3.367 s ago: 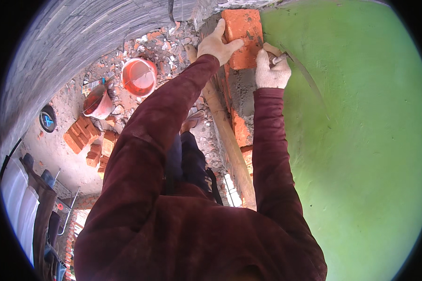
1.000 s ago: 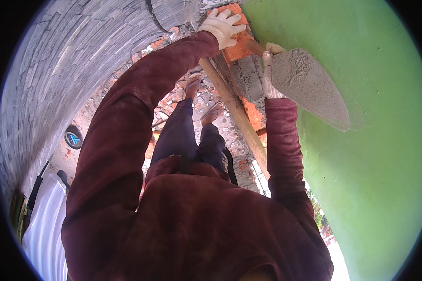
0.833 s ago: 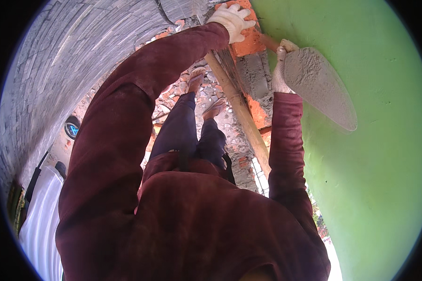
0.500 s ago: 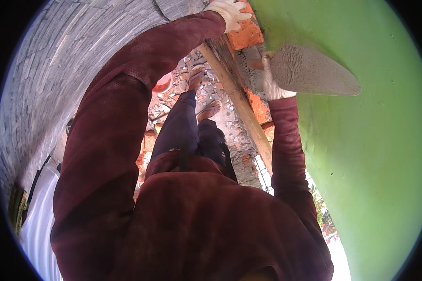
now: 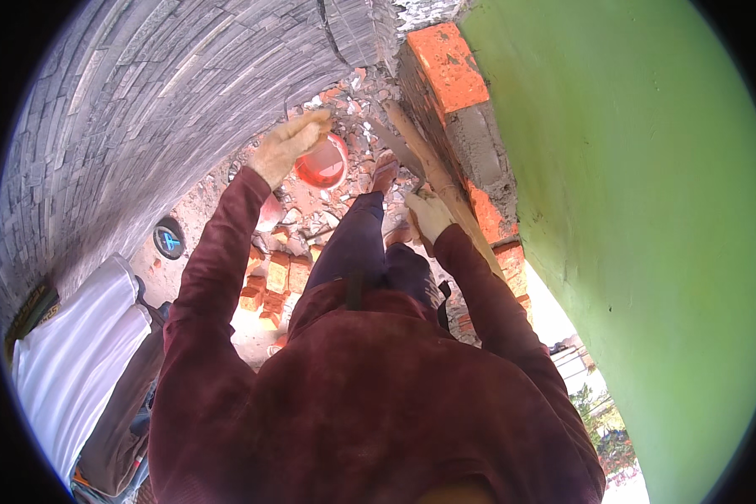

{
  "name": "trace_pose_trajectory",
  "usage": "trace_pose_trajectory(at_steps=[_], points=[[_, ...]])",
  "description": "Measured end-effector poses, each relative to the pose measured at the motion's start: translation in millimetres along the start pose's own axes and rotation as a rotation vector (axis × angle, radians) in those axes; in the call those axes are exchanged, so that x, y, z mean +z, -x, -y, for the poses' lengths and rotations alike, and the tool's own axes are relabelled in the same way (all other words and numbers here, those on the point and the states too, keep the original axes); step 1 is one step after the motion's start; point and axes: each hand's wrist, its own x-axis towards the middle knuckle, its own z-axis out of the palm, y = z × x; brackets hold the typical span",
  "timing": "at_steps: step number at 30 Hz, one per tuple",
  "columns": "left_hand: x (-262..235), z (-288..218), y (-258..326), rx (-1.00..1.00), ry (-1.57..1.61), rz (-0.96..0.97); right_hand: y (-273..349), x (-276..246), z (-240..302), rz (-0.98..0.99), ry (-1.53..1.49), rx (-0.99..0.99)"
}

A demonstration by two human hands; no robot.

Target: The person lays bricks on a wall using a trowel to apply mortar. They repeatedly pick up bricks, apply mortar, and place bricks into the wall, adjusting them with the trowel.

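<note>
My left hand (image 5: 290, 148), in a pale work glove, is held out beside the red bucket (image 5: 322, 165) with its fingers stretched and nothing in them. The bucket stands on the rubble, partly covered by that hand. In my right hand (image 5: 430, 215), also gloved, is a trowel (image 5: 401, 154), its blade now seen nearly edge-on and pointing away from me. To the right, an orange brick (image 5: 448, 65) sits at the far end of a low brick course, with grey mortar (image 5: 480, 144) on the nearer part.
A bamboo pole (image 5: 443, 181) runs along the brickwork, beside a green wall (image 5: 630, 193). Grey stone cladding (image 5: 160, 109) rises on the left. Loose bricks (image 5: 279, 274) and rubble lie around my feet. A white sheet (image 5: 80, 336) and a round black object (image 5: 169, 238) are at left.
My left hand has left the far brick and moved down-left to the bucket. My right hand has brought the trowel from the green wall down and left, over the bamboo pole.
</note>
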Motion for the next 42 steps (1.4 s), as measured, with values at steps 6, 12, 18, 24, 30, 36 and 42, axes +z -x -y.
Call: trace_pose_trajectory(at_steps=[6,12,18,24,30,36,42], points=[[-26,199,136,-0.538,0.068,-0.316,-165,6,19,-0.450,0.423,-0.280],[-15,237,189,-0.567,-0.061,-0.279,-202,-12,48,-0.660,0.147,-0.319],[-25,221,166,-0.497,-0.067,-0.270,-162,-30,-7,-0.698,-0.052,-0.425],[-20,262,191,-0.475,0.168,-0.412,-54,-20,-52,-0.774,0.429,-0.337],[14,272,236,-0.555,0.097,-0.396,-104,3,12,-0.619,0.643,-0.304],[25,298,299,-0.440,0.221,-0.607,-157,-20,52,-0.738,0.255,-0.562],[135,393,416,-0.557,0.476,-0.800,-34,41,-80,-0.846,0.266,-0.573]])
